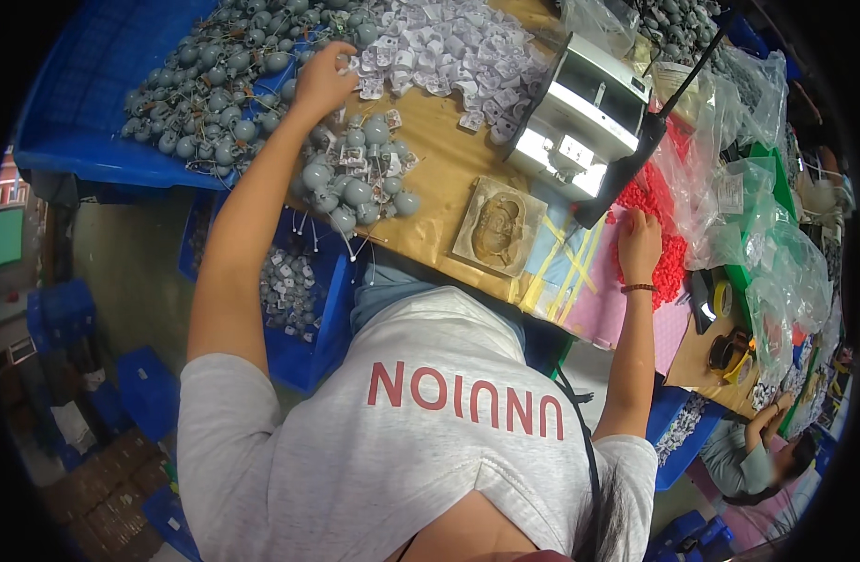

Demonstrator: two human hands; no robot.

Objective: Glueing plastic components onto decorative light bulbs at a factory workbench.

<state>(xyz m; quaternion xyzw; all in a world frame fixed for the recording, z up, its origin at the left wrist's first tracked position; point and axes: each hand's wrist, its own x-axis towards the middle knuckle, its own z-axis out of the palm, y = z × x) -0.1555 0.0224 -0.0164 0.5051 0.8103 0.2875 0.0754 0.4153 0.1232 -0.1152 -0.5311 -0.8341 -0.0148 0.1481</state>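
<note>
Left hand (328,79): fingers bent at the near edge of the white pieces (430,56), beside the grey balls (226,150); whether it pinches one, I cannot tell.
Right hand (640,242): fingers dipped into the red pieces (671,262); any grip there is hidden.
White pieces: heaped at the counter's far side; likely light, stiff and smooth, so best pinched singly by the outer edges.
Red pieces: piled to the right, small and probably very light; fingertips only, as several may come up together.
Grey balls: massed at the left, with thin wires among them; round and perhaps slippery, best held around the ball, sparing the wires.
Grey-and-white cluster (357,192): below the left hand, wires hanging over the edge; likely to tangle if tugged.
Counter (430,155): brown-covered, carrying a metal block (495,228) and a white machine (580,112) between the hands.
</note>
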